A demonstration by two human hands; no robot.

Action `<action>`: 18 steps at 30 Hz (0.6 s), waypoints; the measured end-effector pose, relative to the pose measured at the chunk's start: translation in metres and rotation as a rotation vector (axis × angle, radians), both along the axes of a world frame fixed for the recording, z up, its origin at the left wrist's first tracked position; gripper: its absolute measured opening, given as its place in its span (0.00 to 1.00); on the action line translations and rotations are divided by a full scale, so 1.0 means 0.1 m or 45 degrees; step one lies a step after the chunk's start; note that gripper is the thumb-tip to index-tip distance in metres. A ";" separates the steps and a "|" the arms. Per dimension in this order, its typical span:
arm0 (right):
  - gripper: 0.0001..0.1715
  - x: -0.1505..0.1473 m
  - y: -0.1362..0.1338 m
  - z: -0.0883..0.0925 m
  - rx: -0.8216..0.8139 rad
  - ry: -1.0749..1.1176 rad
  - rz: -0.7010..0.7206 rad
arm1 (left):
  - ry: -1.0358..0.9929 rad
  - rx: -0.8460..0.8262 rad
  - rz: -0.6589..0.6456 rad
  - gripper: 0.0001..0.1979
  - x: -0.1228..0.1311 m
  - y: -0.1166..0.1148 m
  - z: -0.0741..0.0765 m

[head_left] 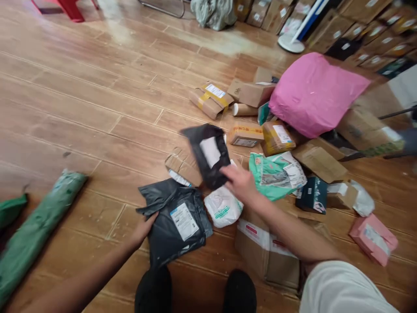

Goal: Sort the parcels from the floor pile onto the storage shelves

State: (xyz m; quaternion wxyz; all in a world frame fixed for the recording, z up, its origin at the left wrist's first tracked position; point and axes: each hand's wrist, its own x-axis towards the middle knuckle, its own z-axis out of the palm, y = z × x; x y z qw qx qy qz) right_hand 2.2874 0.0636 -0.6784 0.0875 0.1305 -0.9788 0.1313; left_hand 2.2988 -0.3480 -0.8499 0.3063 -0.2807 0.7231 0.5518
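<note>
My right hand (240, 182) is closed on a small black mailer bag (208, 153) with a white label, lifted off the wooden floor and blurred by motion. My left hand (143, 229) grips the left edge of a larger dark grey mailer bag (174, 217) with a white label that lies on the floor in front of me. A white pouch with green print (223, 208) lies just under my right wrist. A flat brown cardboard parcel (182, 166) sits behind the black bag.
A heap of parcels spreads to the right: a big pink bag (312, 92), a teal-green mailer (276, 174), brown boxes (265, 254), a small pink packet (374, 239). A long green wrapped roll (35, 230) lies at the left. My two shoes (195, 290) show at the bottom.
</note>
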 end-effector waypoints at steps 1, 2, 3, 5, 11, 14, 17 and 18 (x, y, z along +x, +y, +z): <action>0.16 0.15 -0.26 -0.08 0.058 -0.063 0.214 | -0.053 0.055 0.064 0.24 -0.03 0.03 0.00; 0.15 0.29 -0.50 -0.19 0.125 -0.159 0.396 | -0.112 0.142 0.121 0.23 -0.05 0.05 0.00; 0.14 0.43 -0.71 -0.33 0.194 -0.284 0.520 | -0.171 0.237 0.164 0.23 -0.07 0.06 -0.02; 0.10 0.62 -1.01 -0.60 0.335 -0.534 0.616 | -0.257 0.412 0.202 0.22 -0.09 0.06 -0.04; 0.14 0.80 -1.19 -0.95 0.347 -0.568 0.870 | -0.408 0.617 0.242 0.31 -0.11 -0.04 0.07; 0.13 0.78 -1.30 -1.00 0.406 -0.737 0.722 | -0.314 0.798 0.113 0.40 -0.06 -0.09 0.13; 0.11 0.56 -1.32 -0.95 0.281 -0.917 0.590 | -0.119 0.606 -0.027 0.42 0.03 -0.11 0.08; 0.13 0.43 -1.26 -0.89 0.173 -0.884 0.498 | -0.077 0.483 -0.045 0.40 0.05 -0.09 0.05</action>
